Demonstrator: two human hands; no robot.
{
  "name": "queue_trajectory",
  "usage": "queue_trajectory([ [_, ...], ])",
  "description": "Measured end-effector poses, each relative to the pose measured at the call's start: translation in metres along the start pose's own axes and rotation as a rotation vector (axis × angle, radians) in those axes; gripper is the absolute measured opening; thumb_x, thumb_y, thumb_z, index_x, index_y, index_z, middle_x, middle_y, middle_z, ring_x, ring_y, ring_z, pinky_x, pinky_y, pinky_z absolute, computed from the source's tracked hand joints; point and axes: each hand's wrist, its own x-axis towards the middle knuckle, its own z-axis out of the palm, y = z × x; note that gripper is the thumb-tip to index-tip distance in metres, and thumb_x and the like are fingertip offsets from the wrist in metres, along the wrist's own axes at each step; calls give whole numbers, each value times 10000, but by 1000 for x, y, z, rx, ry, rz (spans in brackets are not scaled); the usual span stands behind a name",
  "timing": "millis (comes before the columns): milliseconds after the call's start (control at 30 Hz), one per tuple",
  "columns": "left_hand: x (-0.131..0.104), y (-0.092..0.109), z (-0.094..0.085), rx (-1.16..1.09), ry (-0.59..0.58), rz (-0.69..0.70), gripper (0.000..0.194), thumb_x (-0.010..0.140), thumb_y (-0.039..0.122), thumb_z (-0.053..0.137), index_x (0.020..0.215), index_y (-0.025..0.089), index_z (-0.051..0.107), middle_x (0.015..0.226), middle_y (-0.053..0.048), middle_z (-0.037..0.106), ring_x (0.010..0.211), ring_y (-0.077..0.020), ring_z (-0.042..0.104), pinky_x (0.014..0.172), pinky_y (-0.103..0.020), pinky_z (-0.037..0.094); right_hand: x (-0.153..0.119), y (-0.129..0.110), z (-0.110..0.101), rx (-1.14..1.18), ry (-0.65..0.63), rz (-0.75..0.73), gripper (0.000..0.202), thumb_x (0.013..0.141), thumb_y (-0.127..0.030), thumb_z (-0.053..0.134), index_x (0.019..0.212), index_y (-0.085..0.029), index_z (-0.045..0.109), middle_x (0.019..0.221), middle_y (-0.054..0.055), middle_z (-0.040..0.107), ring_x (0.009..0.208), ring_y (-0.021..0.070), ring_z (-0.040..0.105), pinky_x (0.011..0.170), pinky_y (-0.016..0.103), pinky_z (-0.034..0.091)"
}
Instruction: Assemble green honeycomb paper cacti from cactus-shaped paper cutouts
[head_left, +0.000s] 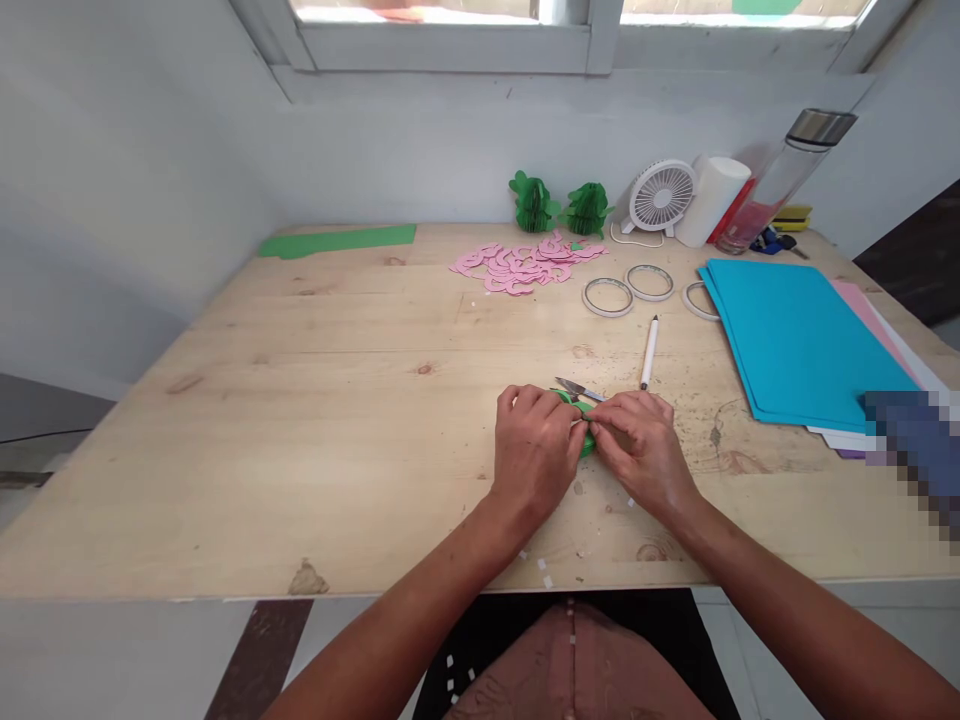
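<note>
A small green paper piece (587, 445) is between my two hands, just above the wooden table. My left hand (534, 440) is closed on its left side, thumb and fingertips pinched together. My right hand (643, 445) pinches the same piece from the right, so the fingertips of both hands nearly meet. Much of the paper is hidden behind my fingers. Just beyond the hands lies a pointed metal blade (576, 388), its other end covered by my right hand. A white pen (649, 352) lies farther back.
Pink paper cutouts (517, 268) lie behind, near two folded green paper shapes (534, 205) by the wall. Tape rolls (607, 297), a fan (662, 197) and a bottle (780, 190) stand back right. Blue sheets (806, 340) lie right; a green strip (341, 240) back left.
</note>
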Motion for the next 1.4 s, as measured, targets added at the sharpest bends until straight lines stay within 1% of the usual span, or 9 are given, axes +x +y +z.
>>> queue_trajectory([
  [167, 1, 2, -2, 27, -16, 18, 168, 841, 195, 544, 700, 182, 636, 721, -37, 653, 768, -203, 527, 827, -410, 386, -1, -1, 0, -58, 15, -53, 169, 855, -188, 517, 825, -240, 675, 851, 17, 687, 891, 203, 569, 870, 409, 311],
  [333, 2, 3, -3, 74, -43, 43, 186, 832, 165, 529, 673, 182, 623, 700, -48, 643, 772, -216, 522, 826, -432, 388, -1, -3, 0, -103, 36, -98, 167, 861, -167, 513, 835, -236, 664, 849, 14, 686, 899, 203, 569, 886, 415, 295],
  [667, 3, 4, -2, 104, -53, 61, 222, 832, 134, 497, 641, 179, 600, 692, -54, 636, 792, -226, 534, 841, -444, 389, -1, -4, 0, -99, 45, -86, 173, 873, -169, 505, 797, -226, 650, 817, 9, 681, 885, 194, 559, 894, 412, 279],
  [800, 3, 4, -2, 106, -60, 64, 203, 816, 137, 504, 638, 180, 593, 705, -59, 636, 811, -236, 536, 859, -457, 385, -1, -2, 1, -106, 49, -102, 158, 868, -173, 519, 790, -213, 651, 809, 7, 683, 889, 192, 555, 905, 412, 277],
  [967, 5, 4, -3, 74, -62, 37, 169, 788, 145, 520, 639, 190, 584, 712, -61, 638, 808, -241, 535, 849, -461, 392, -1, -2, 1, -109, 48, -103, 162, 864, -170, 521, 799, -226, 658, 815, 5, 687, 890, 194, 568, 899, 416, 286],
  [1167, 8, 0, 0, 17, -74, -21, 126, 760, 125, 527, 660, 193, 563, 740, -55, 649, 771, -225, 531, 816, -444, 406, -1, 0, 2, -101, 45, -99, 164, 859, -171, 527, 818, -235, 673, 831, 6, 688, 903, 199, 574, 892, 423, 293],
  [1267, 7, -1, -7, -13, -60, -55, 121, 750, 118, 526, 658, 194, 549, 734, -50, 642, 775, -222, 530, 821, -439, 404, -1, 1, 2, -96, 50, -94, 172, 860, -181, 523, 824, -244, 679, 846, 11, 692, 907, 202, 572, 892, 428, 294],
  [1333, 2, 0, -20, -50, -68, -66, 119, 738, 107, 524, 658, 193, 545, 723, -40, 631, 787, -218, 530, 828, -427, 405, -1, 1, 1, -95, 52, -93, 163, 857, -184, 530, 820, -243, 677, 848, 10, 692, 906, 201, 575, 892, 426, 300],
  [1400, -6, -1, -36, -124, -128, -59, 112, 733, 104, 521, 672, 193, 552, 725, -27, 624, 802, -208, 531, 826, -405, 414, -1, -1, 1, -94, 54, -93, 152, 855, -184, 535, 818, -241, 671, 849, 10, 693, 909, 202, 579, 890, 424, 306],
])
